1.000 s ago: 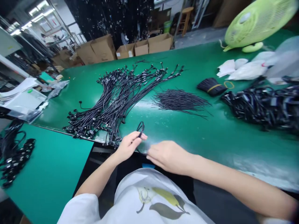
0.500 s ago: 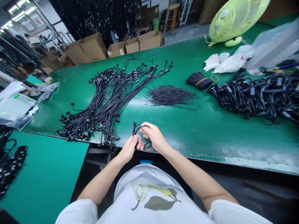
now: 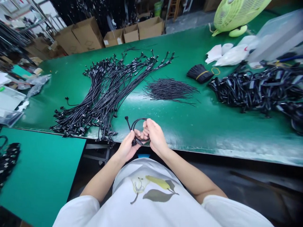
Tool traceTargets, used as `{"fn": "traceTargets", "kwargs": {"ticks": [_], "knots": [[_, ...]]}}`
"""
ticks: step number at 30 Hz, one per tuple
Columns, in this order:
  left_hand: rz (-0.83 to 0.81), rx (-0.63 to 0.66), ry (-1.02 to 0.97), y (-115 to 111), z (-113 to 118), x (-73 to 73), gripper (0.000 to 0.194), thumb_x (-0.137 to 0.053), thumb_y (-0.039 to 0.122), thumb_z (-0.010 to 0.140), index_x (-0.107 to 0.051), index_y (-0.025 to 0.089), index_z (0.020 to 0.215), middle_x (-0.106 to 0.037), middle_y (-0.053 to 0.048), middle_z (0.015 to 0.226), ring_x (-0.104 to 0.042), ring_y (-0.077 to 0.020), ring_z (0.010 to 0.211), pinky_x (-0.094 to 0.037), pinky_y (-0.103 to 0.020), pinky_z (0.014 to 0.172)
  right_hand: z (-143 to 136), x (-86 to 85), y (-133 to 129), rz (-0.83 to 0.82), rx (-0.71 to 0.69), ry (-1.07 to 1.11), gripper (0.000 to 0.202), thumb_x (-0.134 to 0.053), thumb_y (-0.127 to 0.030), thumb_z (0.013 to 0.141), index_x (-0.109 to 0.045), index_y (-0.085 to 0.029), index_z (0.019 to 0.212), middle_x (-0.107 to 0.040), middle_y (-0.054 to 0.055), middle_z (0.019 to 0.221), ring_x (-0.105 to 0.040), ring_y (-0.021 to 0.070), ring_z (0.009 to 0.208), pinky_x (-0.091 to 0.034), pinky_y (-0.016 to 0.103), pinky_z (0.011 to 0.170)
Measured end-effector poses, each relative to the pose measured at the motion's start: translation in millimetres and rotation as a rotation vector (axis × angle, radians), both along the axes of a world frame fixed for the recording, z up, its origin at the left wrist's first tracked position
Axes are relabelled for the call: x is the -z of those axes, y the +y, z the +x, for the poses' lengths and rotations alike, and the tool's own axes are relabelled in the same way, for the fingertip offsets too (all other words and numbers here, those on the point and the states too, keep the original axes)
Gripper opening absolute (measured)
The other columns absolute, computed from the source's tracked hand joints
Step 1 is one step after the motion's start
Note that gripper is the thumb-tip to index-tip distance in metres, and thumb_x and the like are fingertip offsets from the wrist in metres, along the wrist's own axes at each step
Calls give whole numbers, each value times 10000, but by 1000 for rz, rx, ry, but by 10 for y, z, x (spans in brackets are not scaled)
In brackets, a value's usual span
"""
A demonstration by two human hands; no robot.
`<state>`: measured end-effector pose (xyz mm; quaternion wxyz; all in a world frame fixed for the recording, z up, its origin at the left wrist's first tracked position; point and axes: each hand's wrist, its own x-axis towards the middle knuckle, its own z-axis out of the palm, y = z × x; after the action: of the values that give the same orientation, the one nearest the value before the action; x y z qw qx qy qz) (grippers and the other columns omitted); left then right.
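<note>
A black cable (image 3: 139, 119) is bent into a loop between my two hands, above the table's front edge. My left hand (image 3: 127, 145) pinches it on the left side, and one connector end sticks up past the thumb. My right hand (image 3: 155, 134) has its fingers closed round the loop's right side. Ahead and to the left lies a large spread of straight black cables (image 3: 104, 97) with connectors at both ends. Beyond my hands is a loose pile of thin black ties (image 3: 169, 90).
A banded bundle of black ties (image 3: 200, 73) lies right of the pile. Coiled black cables (image 3: 258, 88) are heaped at the right. A green fan (image 3: 239, 15) and white plastic bags (image 3: 233, 56) stand behind. Cardboard boxes (image 3: 87, 33) line the far side of the green table (image 3: 213, 126).
The cable is now wound into a rounder loop, with its connector end leaning out to the left. My right hand has turned more upright. The whole view has shifted slightly.
</note>
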<state>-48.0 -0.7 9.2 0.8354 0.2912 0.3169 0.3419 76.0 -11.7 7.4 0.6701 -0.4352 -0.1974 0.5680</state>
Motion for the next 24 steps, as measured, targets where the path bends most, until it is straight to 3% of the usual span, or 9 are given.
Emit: {"fn": "traceTargets", "kwargs": {"ticks": [5, 9, 15, 20, 24], "knots": [[-21, -25, -92, -37, 18, 14, 371, -626, 508, 838, -640, 138, 863, -492, 39, 597, -563, -116, 629, -486, -334, 878, 44, 109, 54, 1, 0, 62, 470, -660, -620, 758, -531, -173, 694, -216, -98, 527, -204, 38, 446, -264, 157, 410], [10, -36, -135, -66, -16, -11, 366, -711, 448, 793, -655, 134, 974, -583, -11, 762, -616, -155, 824, -457, -327, 932, 70, 155, 62, -14, -18, 180, 469, -672, -606, 756, -505, -173, 693, -205, -105, 525, -184, 36, 444, -257, 151, 402], [103, 159, -71, -56, -152, -4, 463, -841, 280, 650, -638, 177, 1053, -608, -28, 875, -637, -207, 973, -441, -321, 922, 62, 111, 45, -71, -160, 253, 484, -716, -590, 721, -466, -178, 676, -199, -109, 518, -179, 26, 425, -227, 132, 356], [204, 320, -2, 18, -294, 5, 475, -842, 304, 642, -617, 175, 1040, -612, -45, 869, -624, -238, 1014, -437, -338, 913, 86, 119, 28, -143, -316, 398, 496, -794, -534, 641, -444, -187, 691, -249, -113, 512, -205, 24, 408, -212, 133, 319], [217, 285, 116, 54, -265, 12, 437, -816, 371, 682, -601, 153, 994, -626, -40, 797, -643, -199, 855, -460, -313, 828, 73, 196, 53, -169, -335, 469, 475, -782, -507, 674, -428, -193, 706, -254, -120, 504, -194, 23, 389, -202, 134, 308]]}}
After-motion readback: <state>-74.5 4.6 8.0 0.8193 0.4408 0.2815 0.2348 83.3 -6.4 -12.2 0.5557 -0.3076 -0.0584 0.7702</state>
